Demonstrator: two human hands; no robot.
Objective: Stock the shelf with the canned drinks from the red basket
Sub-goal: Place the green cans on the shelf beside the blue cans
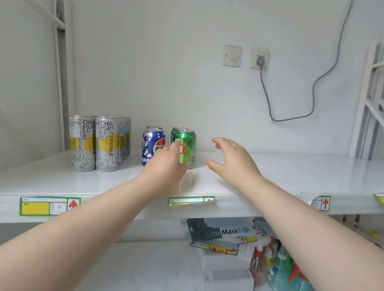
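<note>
While both arms reach over the white shelf (pixel 276 168), tall silver cans (pixel 94 144) stand at the left, then a row of blue cans (pixel 151 142). The left hand (pixel 165 166) curls loosely against the front green can (pixel 187 148), hiding its lower left side. The right hand (pixel 231 158) hovers just beside it, fingers (pixel 217 141) spread wide, holding nothing.

Bright, even, diffuse light; faint shadows. Soft glare on the shelf (pixel 218 182). Slight overall blur; fisheye bending at edges.
</note>
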